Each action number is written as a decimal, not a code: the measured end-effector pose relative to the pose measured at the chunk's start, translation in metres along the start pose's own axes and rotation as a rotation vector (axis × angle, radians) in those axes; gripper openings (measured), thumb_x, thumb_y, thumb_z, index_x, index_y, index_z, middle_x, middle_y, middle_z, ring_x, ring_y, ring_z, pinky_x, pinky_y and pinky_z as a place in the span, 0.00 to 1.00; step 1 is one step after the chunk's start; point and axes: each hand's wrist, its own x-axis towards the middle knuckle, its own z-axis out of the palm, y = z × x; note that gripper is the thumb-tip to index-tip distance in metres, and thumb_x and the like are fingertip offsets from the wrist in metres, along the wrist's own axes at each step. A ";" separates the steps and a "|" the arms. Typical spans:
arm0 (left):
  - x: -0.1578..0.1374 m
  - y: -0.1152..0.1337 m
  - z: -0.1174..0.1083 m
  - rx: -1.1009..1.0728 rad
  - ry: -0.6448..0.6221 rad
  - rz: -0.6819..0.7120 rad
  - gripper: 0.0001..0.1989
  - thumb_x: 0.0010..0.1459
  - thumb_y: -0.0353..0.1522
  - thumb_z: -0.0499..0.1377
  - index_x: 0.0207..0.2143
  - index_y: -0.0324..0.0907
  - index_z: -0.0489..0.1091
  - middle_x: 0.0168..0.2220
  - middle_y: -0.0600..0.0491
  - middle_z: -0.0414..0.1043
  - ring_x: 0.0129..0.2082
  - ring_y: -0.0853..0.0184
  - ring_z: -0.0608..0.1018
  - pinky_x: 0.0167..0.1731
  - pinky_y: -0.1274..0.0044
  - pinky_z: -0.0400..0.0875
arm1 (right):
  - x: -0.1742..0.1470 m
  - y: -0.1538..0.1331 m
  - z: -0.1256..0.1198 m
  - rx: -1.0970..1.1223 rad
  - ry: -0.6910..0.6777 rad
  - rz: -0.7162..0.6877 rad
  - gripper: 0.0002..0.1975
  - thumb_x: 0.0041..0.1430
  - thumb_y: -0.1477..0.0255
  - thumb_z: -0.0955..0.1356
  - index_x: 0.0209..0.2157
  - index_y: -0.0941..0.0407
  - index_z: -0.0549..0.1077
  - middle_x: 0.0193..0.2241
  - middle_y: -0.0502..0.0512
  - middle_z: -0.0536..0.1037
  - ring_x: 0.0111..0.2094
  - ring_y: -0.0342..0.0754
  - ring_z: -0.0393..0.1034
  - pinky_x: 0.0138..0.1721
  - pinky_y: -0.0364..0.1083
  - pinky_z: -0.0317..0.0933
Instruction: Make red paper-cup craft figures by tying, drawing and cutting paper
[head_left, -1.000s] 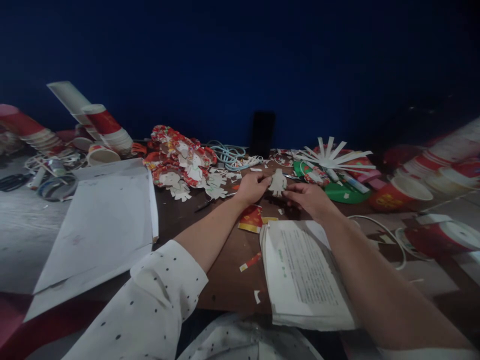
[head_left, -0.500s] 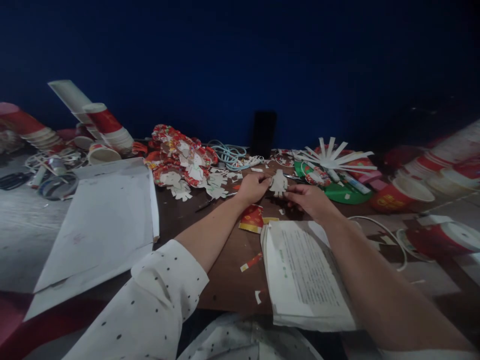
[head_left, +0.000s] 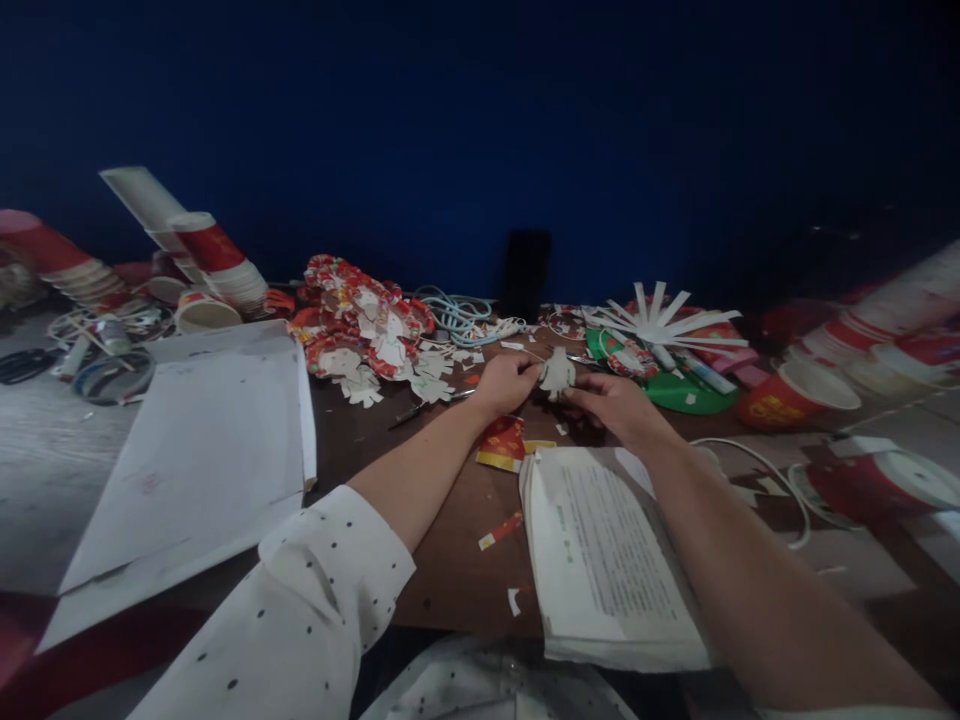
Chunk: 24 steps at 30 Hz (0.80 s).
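Note:
Between my two hands is a small white paper cutout (head_left: 557, 373) with an irregular, figure-like outline and dark marks on it. The fingers of my left hand (head_left: 510, 382) pinch its left edge. My right hand (head_left: 604, 402) grips its lower right side, thumb and forefinger together. Below my left hand lies a red and gold paper piece (head_left: 501, 443). A stapled stack of printed paper (head_left: 611, 560) rests on the brown table (head_left: 450, 570) under my right forearm. Scissors, partly hidden, seem to lie behind my left wrist.
Red and white cutouts (head_left: 360, 320) are heaped at the back left. A white board (head_left: 195, 450) lies at left, with stacked paper cups (head_left: 214, 250) behind it. A paper cup cut into splayed strips (head_left: 660, 322) sits near a green piece (head_left: 686, 396). A dark phone-like object (head_left: 526, 265) stands at the back.
The paper cutout is tilted slightly differently, and my right fingers have shifted a little left along its lower edge. The whole view has shifted slightly.

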 end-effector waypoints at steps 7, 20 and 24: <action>0.001 -0.002 0.001 0.021 0.000 0.007 0.12 0.57 0.32 0.54 0.34 0.37 0.76 0.35 0.51 0.78 0.36 0.68 0.76 0.41 0.78 0.68 | 0.000 0.000 0.000 -0.025 0.027 -0.007 0.13 0.47 0.67 0.72 0.36 0.57 0.75 0.23 0.51 0.76 0.22 0.41 0.68 0.17 0.38 0.55; 0.001 -0.003 0.002 0.040 -0.035 0.025 0.12 0.57 0.33 0.54 0.36 0.39 0.77 0.37 0.51 0.79 0.38 0.68 0.77 0.42 0.78 0.68 | 0.003 0.004 0.001 -0.048 0.016 -0.040 0.11 0.48 0.65 0.71 0.32 0.56 0.73 0.22 0.50 0.76 0.20 0.40 0.66 0.17 0.38 0.53; 0.000 -0.003 0.002 0.053 -0.032 0.022 0.12 0.57 0.33 0.54 0.35 0.39 0.76 0.38 0.50 0.79 0.38 0.67 0.77 0.43 0.77 0.69 | 0.004 0.006 -0.001 -0.065 0.018 -0.041 0.10 0.48 0.65 0.70 0.31 0.56 0.73 0.20 0.49 0.75 0.19 0.40 0.64 0.16 0.38 0.52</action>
